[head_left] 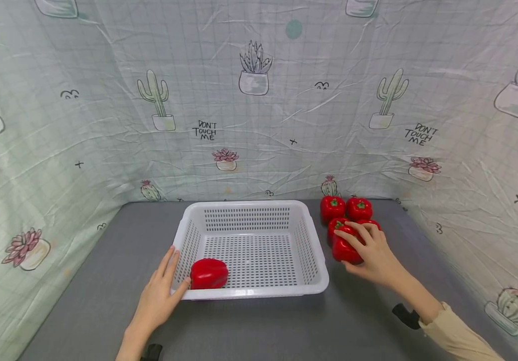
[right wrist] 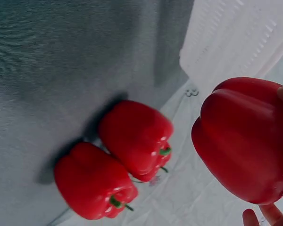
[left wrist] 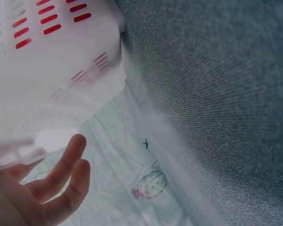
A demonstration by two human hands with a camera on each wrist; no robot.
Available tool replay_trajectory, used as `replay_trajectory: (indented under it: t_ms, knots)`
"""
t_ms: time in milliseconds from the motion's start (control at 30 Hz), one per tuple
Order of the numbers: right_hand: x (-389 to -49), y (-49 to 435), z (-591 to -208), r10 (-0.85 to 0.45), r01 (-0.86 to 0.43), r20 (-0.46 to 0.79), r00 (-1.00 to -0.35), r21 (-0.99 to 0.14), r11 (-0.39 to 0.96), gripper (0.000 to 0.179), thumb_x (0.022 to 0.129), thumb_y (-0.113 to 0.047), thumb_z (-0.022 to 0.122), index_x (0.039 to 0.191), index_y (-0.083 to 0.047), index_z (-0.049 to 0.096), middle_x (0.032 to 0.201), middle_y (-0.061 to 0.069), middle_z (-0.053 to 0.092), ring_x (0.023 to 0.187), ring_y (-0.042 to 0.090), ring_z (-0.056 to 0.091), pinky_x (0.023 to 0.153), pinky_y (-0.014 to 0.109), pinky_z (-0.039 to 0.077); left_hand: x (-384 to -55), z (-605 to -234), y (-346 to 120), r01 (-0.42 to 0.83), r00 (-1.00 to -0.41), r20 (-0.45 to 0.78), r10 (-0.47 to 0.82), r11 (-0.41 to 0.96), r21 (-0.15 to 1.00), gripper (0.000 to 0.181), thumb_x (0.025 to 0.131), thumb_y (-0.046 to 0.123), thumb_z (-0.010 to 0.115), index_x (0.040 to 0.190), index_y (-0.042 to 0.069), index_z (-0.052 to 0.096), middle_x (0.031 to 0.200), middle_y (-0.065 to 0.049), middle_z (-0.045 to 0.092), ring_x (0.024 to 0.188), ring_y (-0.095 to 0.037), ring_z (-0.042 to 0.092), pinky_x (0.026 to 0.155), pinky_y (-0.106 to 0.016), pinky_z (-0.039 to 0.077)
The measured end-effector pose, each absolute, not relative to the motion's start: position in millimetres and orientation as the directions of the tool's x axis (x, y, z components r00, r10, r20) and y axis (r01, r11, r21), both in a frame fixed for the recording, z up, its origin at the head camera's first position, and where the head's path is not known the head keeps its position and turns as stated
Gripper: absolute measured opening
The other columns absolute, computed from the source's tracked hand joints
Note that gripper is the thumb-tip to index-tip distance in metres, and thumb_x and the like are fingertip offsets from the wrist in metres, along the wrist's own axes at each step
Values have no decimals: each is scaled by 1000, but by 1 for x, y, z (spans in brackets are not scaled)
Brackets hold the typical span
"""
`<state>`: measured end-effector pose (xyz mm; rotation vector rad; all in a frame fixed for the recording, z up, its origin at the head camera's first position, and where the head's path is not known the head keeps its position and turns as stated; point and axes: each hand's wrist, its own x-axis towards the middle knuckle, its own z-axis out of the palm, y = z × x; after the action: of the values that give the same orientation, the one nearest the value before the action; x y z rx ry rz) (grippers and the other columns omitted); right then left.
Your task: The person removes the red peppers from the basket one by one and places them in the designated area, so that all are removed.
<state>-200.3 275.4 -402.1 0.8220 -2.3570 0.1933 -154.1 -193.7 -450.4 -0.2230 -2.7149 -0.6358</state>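
Observation:
A white slotted basket (head_left: 317,273) (left wrist: 61,75) stands mid-table with one red pepper (head_left: 208,274) lying in its front-left corner; red shows through the basket's slots (left wrist: 47,19) in the left wrist view. My left hand (head_left: 171,278) (left wrist: 52,188) rests with straight fingers against the basket's front-left corner. To the right of the basket, my right hand (head_left: 358,248) grips another red pepper (head_left: 343,249) (right wrist: 247,136) from above, with its fingertips (right wrist: 269,214) under it. Three more red peppers (head_left: 332,207) (head_left: 359,207) (head_left: 335,225) sit just behind it; two of them (right wrist: 137,134) (right wrist: 92,181) appear in the right wrist view.
The grey table (head_left: 105,281) is walled on three sides by a cactus-print cloth (head_left: 259,125). Bare grey surface lies left of the basket and in front of it. A black wrist mount (head_left: 405,315) shows on my right forearm.

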Motion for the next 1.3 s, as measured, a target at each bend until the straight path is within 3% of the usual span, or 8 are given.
replay_trajectory:
  t_ms: [200, 700, 1300]
  knots:
    - [-202, 282, -413, -514, -603, 605, -608, 70, 795, 82, 43, -25, 85, 118, -16, 54, 122, 15, 47, 104, 35, 37, 71, 51, 40, -153, -448, -193, 231, -927, 367, 77, 888, 398, 66, 83, 30, 56, 138, 4, 31, 145, -13, 25, 113, -40, 45, 77, -60, 43]
    - [-203, 283, -433, -486, -557, 496, -720, 6, 831, 82, 46, -24, 85, 121, -18, 51, 124, 14, 45, 105, 32, 35, 79, 51, 36, -152, -448, -191, 223, -925, 373, 69, 894, 389, 65, 82, 29, 57, 137, 3, 33, 144, -13, 26, 109, -40, 48, 76, -58, 45]
    - [-215, 289, -453, -494, -547, 452, -743, 15, 837, 78, 51, -25, 83, 122, -18, 51, 126, 13, 44, 105, 32, 36, 76, 49, 34, -152, -448, -192, 219, -928, 367, 67, 893, 393, 64, 83, 30, 56, 137, 4, 33, 144, -14, 25, 114, -41, 45, 78, -60, 43]
